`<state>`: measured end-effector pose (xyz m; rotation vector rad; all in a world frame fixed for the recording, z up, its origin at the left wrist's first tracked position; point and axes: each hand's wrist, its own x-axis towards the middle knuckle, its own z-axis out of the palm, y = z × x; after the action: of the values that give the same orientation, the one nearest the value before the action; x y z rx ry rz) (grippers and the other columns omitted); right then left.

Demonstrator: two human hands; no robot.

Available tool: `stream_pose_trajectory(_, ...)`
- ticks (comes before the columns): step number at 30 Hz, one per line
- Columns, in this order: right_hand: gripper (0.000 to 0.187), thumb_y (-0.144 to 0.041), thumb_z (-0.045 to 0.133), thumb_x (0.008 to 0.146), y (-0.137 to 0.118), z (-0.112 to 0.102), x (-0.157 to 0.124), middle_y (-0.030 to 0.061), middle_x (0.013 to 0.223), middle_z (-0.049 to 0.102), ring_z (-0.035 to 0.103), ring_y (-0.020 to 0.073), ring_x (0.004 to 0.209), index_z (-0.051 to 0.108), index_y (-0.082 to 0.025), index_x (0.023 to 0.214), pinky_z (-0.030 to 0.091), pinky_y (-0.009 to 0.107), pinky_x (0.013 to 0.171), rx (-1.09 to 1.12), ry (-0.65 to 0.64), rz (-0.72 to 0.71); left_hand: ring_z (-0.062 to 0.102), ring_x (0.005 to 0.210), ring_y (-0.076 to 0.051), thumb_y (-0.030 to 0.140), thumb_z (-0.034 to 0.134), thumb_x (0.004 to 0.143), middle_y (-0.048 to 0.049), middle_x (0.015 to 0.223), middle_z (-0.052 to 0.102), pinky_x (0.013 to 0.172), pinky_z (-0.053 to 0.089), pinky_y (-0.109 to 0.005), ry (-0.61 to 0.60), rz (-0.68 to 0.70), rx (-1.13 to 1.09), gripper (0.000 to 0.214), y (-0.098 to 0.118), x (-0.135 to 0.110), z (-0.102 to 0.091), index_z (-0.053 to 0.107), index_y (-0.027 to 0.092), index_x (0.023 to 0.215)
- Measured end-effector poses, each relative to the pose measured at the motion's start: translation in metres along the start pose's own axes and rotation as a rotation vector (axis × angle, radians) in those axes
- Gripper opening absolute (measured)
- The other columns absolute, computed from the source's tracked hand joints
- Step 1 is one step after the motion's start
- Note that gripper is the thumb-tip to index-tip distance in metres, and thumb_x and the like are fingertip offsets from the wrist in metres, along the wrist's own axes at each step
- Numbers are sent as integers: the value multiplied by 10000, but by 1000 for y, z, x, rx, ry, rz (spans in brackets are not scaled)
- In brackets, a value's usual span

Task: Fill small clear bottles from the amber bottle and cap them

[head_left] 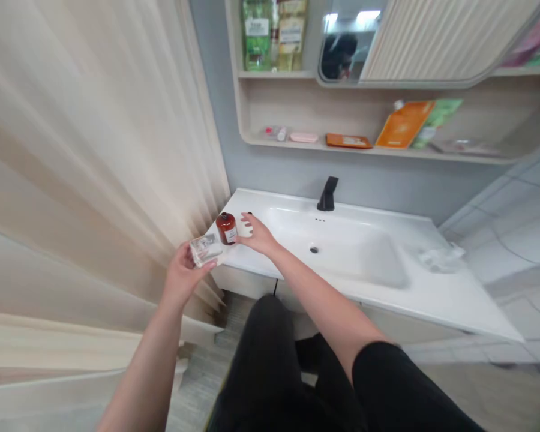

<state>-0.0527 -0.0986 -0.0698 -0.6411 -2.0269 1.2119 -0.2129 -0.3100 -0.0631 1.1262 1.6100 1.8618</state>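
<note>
A clear, see-through rectangular box (206, 249) is gripped in my left hand (184, 273) at the left front corner of the washstand, thumb along its lower edge. Right beside it stands an amber bottle (226, 228) with a black top and a white label. My right hand (258, 236) is just right of that bottle, fingers and thumb spread apart, thumb tip close to the label; whether it touches is unclear. A small black thing (249, 213) peeks out behind those fingers, mostly hidden.
The white basin (355, 252) with a black tap (327, 195) lies to the right. Crumpled clear plastic (441, 258) rests at the counter's right end. Above hangs a shelf (261, 143) bearing pouches, a pink soap-like bar and bottles. A pale curtain (117, 150) borders the left.
</note>
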Motion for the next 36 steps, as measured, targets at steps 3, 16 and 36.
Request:
stream_pose_trajectory(3,1354,-412,1052,572,18,28,31,207,1714,427,429,380,1590,343,-207,1706,344,526,1330,-101,61,-21,761,1145,-303,411,1046,615,-123,1269,777,1070,609,-494,74,17,-5,757,-2,8,-24,681,206,1246)
stream_pose_trajectory(16,826,-385,970,670,37,-12,-3,105,1354,723,706,302,1233,617,-215,1397,532,459,1149,101,219,-103,760,1156,-294,361,1050,591,-104,1277,772,1054,624,-501,49,19,-63,770,-2,20,-11,677,219,1249)
stream_pose_trajectory(36,727,-336,955,588,115,-257,-170,52,1174,788,733,298,1078,689,-240,1258,572,486,1050,-27,362,343,735,1076,-248,255,1014,592,-69,1237,733,1031,611,-501,-673,-176,-416,720,-67,42,279,671,243,1226)
